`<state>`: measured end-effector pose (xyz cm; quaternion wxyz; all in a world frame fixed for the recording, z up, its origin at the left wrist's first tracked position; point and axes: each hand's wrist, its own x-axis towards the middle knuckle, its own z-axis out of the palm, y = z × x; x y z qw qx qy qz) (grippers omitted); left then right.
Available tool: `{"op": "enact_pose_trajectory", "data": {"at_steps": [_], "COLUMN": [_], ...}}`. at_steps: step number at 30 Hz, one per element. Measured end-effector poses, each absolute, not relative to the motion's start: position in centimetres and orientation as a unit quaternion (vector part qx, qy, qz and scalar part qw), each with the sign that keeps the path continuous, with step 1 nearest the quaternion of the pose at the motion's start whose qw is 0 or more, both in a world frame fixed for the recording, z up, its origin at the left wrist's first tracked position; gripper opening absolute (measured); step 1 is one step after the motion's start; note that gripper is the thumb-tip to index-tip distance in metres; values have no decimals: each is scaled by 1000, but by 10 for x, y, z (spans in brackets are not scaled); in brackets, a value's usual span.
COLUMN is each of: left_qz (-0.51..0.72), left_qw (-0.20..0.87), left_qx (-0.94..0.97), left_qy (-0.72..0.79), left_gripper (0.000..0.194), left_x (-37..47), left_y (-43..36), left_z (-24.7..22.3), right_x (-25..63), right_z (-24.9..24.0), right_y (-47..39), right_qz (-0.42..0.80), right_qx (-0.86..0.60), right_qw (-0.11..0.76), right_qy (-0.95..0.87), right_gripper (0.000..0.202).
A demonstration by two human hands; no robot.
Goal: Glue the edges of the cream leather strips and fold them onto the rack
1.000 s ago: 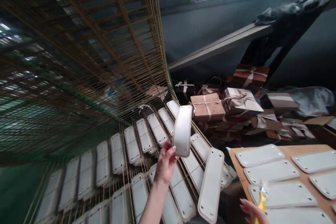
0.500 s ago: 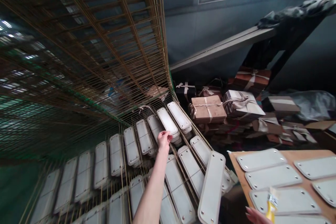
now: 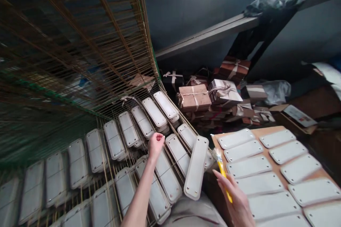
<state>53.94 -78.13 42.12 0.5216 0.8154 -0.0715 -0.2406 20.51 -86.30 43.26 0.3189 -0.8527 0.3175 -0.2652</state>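
My right hand (image 3: pixel 234 193) is closed round the yellow handle of a paintbrush (image 3: pixel 222 174), its bristles tilted up and away. My left hand (image 3: pixel 156 144) hangs over the wire rack (image 3: pixel 107 175) with fingers curled together and nothing visible in them. Just beyond it lies a pale rounded strip (image 3: pixel 154 112) with metal studs at its corners, apart from my fingers. Similar strips stand in rows on the rack, some stacked. One loose strip (image 3: pixel 196 167) rests slanted across others at the near edge. Beside my right hand, more strips (image 3: pixel 254 183) lie on a brown board (image 3: pixel 259 131).
An upper wire rack panel (image 3: pixel 114 25) slopes over the left side. Bundles tied with ribbon (image 3: pixel 194 97) are piled behind. A pale beam (image 3: pixel 207 35) crosses the dark wall, and an open cardboard box (image 3: pixel 298 117) sits at the right.
My left hand has drawn back from the strip on the rack. My right hand with the paintbrush has come further into view. The view has swung right, showing more of the board.
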Motion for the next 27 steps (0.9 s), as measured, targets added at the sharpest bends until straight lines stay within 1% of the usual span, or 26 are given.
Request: {"op": "enact_pose_trajectory", "data": {"at_steps": [2,4,6,9,12,16,20,23,27], "left_qz": [-316,-382,-394,-392,-391,-400,-429,-451,-467], "left_qw": [481,385,313,268,261,276,308,321,329], "left_qx": [808,811,823,835,838,835,817,805,794], "left_qy": [-129,-219,-263,-280,-276,-257,-232,-214,-210], "left_gripper": [9,10,10,10,8,14,18,18,21], "left_x": [501,462,430,402,394,394,393,392,392], "left_y": [-762,-743,-731,-726,-731,-733,-730,-729,-728], "left_z": [422,422,422,421,419,415,411,409,404], "right_x": [212,220,227,238,250,264,259,244,221], "right_z": [445,453,456,456,456,456,458,465,479], "right_y": [-865,-868,-872,-884,-899,-913,-897,-867,-830], "right_qz": [-243,-226,-215,-193,-173,-153,-123,-88,-37], "right_qx": [-868,-876,-882,-896,-912,-932,-943,-942,-913], "right_qw": [311,313,315,309,284,224,203,238,342], "right_qy": [303,289,276,253,242,242,232,219,218], "right_gripper": [36,37,38,39,41,37,34,32,27]}}
